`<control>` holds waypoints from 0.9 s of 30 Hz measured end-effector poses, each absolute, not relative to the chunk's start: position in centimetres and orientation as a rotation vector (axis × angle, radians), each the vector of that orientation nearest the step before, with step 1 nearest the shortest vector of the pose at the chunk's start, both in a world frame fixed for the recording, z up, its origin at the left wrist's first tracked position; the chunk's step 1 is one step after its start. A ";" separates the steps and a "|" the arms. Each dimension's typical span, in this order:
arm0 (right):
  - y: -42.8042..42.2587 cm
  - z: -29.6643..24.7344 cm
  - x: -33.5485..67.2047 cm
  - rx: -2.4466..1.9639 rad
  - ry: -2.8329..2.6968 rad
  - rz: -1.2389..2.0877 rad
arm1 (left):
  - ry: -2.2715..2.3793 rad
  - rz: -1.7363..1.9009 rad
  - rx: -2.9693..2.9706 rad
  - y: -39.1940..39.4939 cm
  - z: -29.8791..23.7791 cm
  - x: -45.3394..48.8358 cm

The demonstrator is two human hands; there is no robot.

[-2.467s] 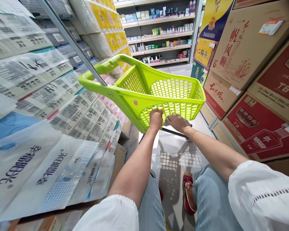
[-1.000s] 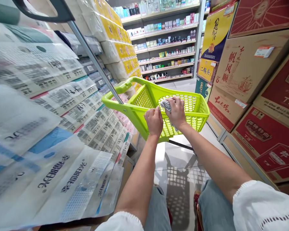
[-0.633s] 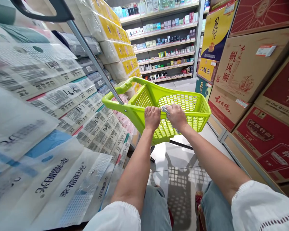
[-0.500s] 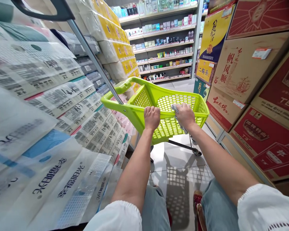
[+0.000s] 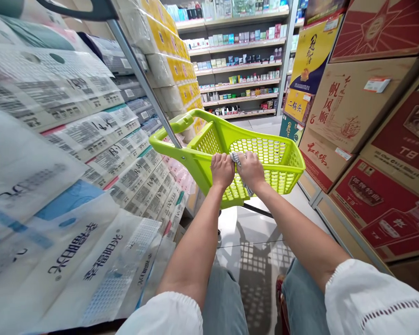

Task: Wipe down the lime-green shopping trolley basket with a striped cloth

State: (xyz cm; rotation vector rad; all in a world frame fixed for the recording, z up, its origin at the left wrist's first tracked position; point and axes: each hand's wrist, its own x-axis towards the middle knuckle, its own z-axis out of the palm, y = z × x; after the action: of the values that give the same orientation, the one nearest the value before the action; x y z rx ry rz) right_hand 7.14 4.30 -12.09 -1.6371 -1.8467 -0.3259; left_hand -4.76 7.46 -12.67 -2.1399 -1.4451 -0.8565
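A lime-green shopping cart (image 5: 209,172) with perforated basket walls stands across the aisle, its near rim facing me. My left hand (image 5: 223,170) is closed over that rim, knuckles up. Right beside it, my right hand (image 5: 250,170) presses a grey-and-white striped cloth (image 5: 236,159) against the same rim. Part of the cloth hangs down the basket's outer side below my fingers. The inside of the basket is only partly visible. A grey metal pole (image 5: 143,83) with a black handle rises from the cart's left end.
Wrapped paper packs (image 5: 66,97) are stacked close on my left, with yellow-and-white packs (image 5: 174,60) behind. Cartons (image 5: 366,102) line the right side. Shelves (image 5: 244,46) of small boxes and bottles stand at the back. Tiled floor (image 5: 230,237) lies beneath the cart.
My right hand has slid left along the rim with the cloth, and now sits next to my left hand. The left hand keeps its grip. The view has shifted slightly.
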 end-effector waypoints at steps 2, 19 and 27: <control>4.1 -12.5 8.9 -1.656 -1.865 -0.364 | -1.436 -0.863 -2.176 7.4 -12.5 -5.0; 2.4 -13.2 12.6 -1.710 -1.766 -0.347 | -1.327 -0.803 -2.393 5.8 -13.5 0.8; 2.2 -14.1 16.5 -1.831 -1.781 -0.436 | -1.371 -0.823 -2.382 6.2 -14.1 1.6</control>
State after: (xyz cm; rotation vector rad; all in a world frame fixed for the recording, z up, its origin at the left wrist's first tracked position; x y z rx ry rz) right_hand 16.47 2.16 -14.07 -1.8315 -1.7814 -0.4355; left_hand 1.64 6.17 -14.12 -2.3823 -1.3705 -0.8231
